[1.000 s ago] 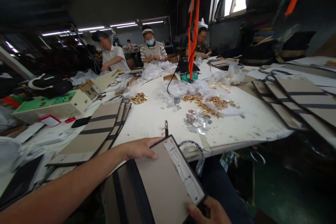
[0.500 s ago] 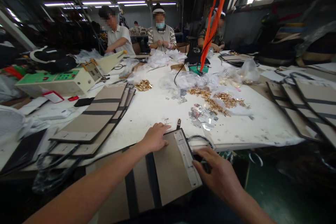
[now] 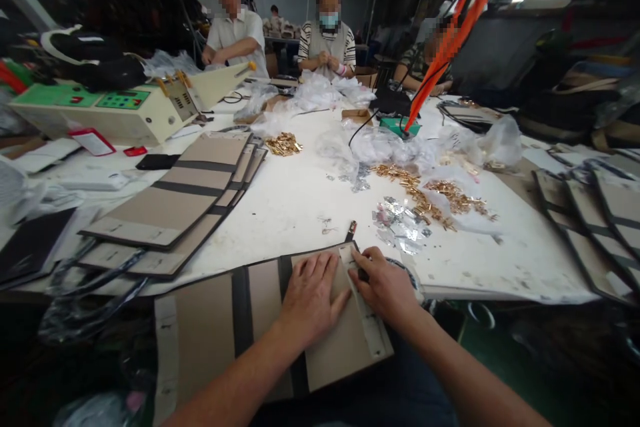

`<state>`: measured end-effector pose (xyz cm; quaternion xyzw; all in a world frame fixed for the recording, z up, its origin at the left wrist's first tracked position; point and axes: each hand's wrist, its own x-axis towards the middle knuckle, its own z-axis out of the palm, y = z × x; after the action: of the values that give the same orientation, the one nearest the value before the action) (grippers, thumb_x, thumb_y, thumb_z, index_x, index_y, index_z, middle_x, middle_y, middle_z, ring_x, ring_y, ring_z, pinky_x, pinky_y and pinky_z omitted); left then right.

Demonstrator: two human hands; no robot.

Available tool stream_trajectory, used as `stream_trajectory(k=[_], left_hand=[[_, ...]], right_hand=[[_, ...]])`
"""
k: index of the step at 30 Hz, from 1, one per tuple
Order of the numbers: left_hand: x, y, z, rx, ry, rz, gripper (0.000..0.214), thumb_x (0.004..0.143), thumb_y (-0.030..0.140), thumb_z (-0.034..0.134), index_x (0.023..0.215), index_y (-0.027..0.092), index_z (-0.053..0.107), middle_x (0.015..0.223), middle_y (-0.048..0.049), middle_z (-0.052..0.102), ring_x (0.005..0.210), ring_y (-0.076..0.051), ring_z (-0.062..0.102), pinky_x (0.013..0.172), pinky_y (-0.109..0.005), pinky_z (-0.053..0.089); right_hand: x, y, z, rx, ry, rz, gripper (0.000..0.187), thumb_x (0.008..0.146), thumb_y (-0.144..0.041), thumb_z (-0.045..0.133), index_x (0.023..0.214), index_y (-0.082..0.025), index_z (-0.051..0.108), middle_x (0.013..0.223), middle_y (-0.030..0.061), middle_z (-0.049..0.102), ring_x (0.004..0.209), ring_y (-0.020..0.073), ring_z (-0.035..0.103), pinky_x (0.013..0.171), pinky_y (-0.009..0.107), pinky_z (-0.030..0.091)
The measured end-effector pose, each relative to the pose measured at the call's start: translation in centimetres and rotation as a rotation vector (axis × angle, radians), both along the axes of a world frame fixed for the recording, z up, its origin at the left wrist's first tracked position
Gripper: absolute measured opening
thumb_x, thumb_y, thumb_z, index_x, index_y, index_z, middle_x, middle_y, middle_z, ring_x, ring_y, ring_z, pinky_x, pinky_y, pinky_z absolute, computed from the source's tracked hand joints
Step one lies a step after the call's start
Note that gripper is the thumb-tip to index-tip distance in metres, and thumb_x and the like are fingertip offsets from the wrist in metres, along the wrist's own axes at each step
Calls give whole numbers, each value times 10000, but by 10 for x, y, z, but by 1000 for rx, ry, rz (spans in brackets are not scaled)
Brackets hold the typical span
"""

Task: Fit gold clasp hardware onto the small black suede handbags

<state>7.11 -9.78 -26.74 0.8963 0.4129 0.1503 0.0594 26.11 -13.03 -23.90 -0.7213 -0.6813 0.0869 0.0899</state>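
Note:
A beige bag panel (image 3: pixel 200 340) with dark bands lies at the front edge of the table and runs down toward my lap. My left hand (image 3: pixel 313 297) rests flat on it, fingers stretched. Along the panel's right end runs a pale strip (image 3: pixel 371 330). My right hand (image 3: pixel 387 285) is over the upper part of this strip, its fingers curled around a small dark thing that I cannot make out. A short dark tab with a gold metal fitting (image 3: pixel 353 228) sticks out past the panel's far edge. Part of a wrapped handle (image 3: pixel 407 270) shows behind my right hand.
More banded panels are stacked at left (image 3: pixel 195 170) and right (image 3: pixel 575 220). Gold fittings (image 3: pixel 415 190) and silver plates (image 3: pixel 397 220) lie beyond my hands, near plastic bags (image 3: pixel 320 97). A cream machine (image 3: pixel 145 110) stands far left. Several people sit across the table.
My left hand has come down flat, farther onto the panel. The right hand has moved up and left onto the pale strip. The view has shifted, and more of the panel's left end shows.

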Motion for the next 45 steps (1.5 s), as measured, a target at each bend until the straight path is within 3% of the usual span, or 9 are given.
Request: stream_trajectory(k=[10,22,29,31,33,37,41,45], left_hand=[[1,16,9,-51,-20,-18,631,945,461,620,1507,218,467,1490,-108,544,1379,-324,448,1145,-518,340],[-1,20,-15,71,-1,-33,626,961,494,616,1513,232,482,1472,-120,571,1358,-358,471,1110,-535,363],[-1,20,-15,75,13,-35,645,948,481,641,1513,213,482,1480,-128,571,1373,-366,464,1113,-533,355],[-3,20,-15,59,-3,-27,661,937,493,653,1515,223,481,1489,-120,566,1377,-359,462,1121,-521,354],[-4,20,-15,37,-17,-18,682,926,503,668,1520,229,476,1500,-114,560,1381,-353,458,1131,-510,351],[-5,19,-14,-9,-38,-20,716,918,502,688,1531,209,464,1513,-120,549,1396,-348,441,1150,-510,337],[-5,18,-12,-29,-67,-14,725,922,495,691,1537,196,449,1516,-120,545,1397,-342,435,1157,-517,332],[-6,16,-12,-39,-105,-16,745,912,558,689,1524,199,462,1520,-110,538,1401,-336,425,1162,-511,326]], right_hand=[[7,12,2,-23,56,39,474,1015,-423,537,1476,-312,559,1208,55,660,941,221,721,767,297,492],[3,10,3,-58,-13,79,520,1020,-392,509,1529,-290,470,1243,82,638,948,223,704,711,291,473],[6,14,11,-23,30,109,492,984,-401,562,1466,-302,562,1209,63,674,912,222,717,759,303,494],[20,19,14,15,106,60,393,966,-412,601,1346,-336,665,1151,25,709,958,203,713,818,278,491],[41,26,17,66,140,-100,290,962,-411,610,1208,-331,742,1125,7,732,1011,190,699,865,260,475],[83,39,14,30,78,-372,225,887,-416,667,1004,-278,801,1052,38,767,991,234,691,804,293,462],[98,42,6,-24,94,-421,217,854,-396,647,928,-264,803,965,48,784,926,248,699,735,298,450],[100,42,2,-28,156,-409,226,843,-379,620,890,-238,790,937,58,782,920,240,700,763,304,468]])
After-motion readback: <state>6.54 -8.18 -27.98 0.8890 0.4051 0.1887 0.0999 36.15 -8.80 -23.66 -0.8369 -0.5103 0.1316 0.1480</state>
